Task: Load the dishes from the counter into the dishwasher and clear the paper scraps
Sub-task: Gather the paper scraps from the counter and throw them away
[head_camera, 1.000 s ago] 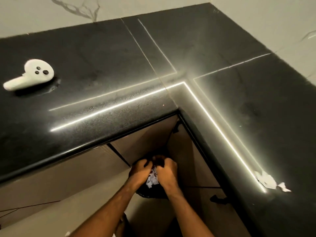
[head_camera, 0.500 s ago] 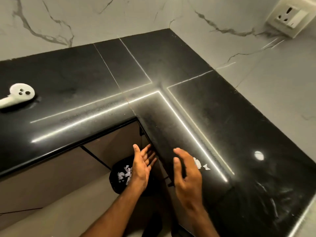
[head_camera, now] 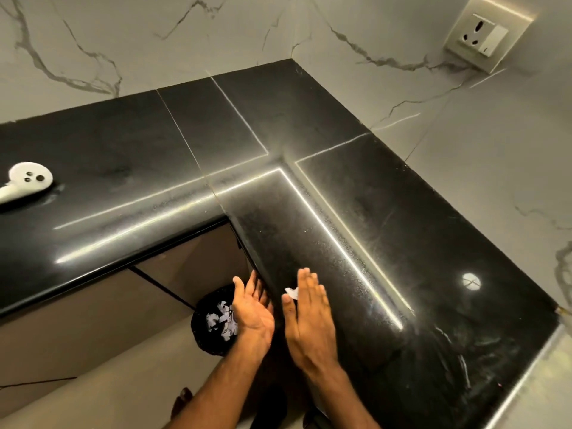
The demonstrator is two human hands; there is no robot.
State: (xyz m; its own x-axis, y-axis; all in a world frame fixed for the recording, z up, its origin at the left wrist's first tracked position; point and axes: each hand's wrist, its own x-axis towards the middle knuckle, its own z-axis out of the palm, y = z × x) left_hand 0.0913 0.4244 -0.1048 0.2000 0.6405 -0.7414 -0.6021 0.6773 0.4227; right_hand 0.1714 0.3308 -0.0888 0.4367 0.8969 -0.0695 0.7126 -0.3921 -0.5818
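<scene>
A small white paper scrap (head_camera: 291,291) lies on the black L-shaped counter (head_camera: 387,230) near its inner edge. My right hand (head_camera: 309,320) lies flat on the counter with straight fingers, its palm side against the scrap. My left hand (head_camera: 252,308) is held open, palm up, just off the counter edge beside the right hand. Below it on the floor stands a black bin (head_camera: 213,323) holding several white paper scraps (head_camera: 221,320). No dishes or dishwasher are in view.
A white handheld controller (head_camera: 26,181) lies on the counter at the far left. A wall socket (head_camera: 486,38) is on the marble wall at top right. Brown cabinet fronts (head_camera: 192,258) run under the counter.
Both hands left the bin, opened and rose to the counter edge. My right hand now lies on the counter against the scrap, which has shifted toward the edge. The camera tilted up.
</scene>
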